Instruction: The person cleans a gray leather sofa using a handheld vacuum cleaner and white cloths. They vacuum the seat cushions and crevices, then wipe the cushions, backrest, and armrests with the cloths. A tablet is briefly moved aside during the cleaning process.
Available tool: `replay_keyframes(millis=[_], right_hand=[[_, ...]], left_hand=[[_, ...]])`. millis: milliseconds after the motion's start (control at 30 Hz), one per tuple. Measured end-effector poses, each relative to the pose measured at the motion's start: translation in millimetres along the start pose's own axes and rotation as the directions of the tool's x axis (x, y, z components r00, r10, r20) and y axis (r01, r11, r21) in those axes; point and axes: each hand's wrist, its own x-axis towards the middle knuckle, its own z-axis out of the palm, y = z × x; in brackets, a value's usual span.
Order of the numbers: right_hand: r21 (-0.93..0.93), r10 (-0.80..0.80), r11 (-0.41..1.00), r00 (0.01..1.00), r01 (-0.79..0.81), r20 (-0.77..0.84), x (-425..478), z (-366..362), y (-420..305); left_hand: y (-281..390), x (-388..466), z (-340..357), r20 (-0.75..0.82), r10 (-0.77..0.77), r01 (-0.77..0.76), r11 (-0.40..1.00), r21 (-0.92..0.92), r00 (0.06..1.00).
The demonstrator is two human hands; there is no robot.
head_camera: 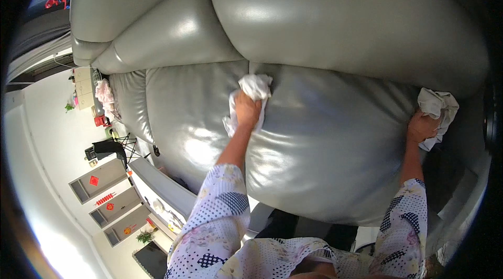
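A large grey leather sofa [314,137] fills the middle of the head view, its padded backrest [306,15] rising along the top. My left hand [247,109] grips a crumpled white cloth [255,85] on the seat, close to the seam between two cushions; part of the cloth trails below the wrist. At the seat's right end, my right hand [423,126] clutches another white cloth [446,112], bunched near the foot of the backrest. Both arms reach forward in patterned sleeves.
A pink cloth [104,96] lies beyond the sofa's left end. Further off stand a red stool [102,121] and a black folding chair [110,148]. A long table [161,184] with items on it stands at lower left. A potted plant [144,236] is behind it.
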Motion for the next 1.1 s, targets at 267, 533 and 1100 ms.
replay_keyframes(millis=[267, 533, 1100], right_hand=[[-0.12, -0.044, 0.992, 0.999, 0.044, 0.003, 2.6, 3.1, 16.0], [-0.188, -0.001, 0.982, 1.0, -0.004, -0.025, -8.8, 7.8, 15.1], [0.077, 0.15, 0.983, 0.968, -0.169, 0.203, 0.7, -10.5, -23.2]], left_hand=[[-52.3, -293.4, 7.0, 0.275, -0.461, 0.508, 0.851, -0.132, 0.844], [-107.1, -392.6, -49.7, 0.376, -0.5, 0.536, 0.844, 0.009, 0.78], [157.5, 15.3, 8.1, -0.185, 0.413, -0.4, 0.91, 0.107, 0.892]])
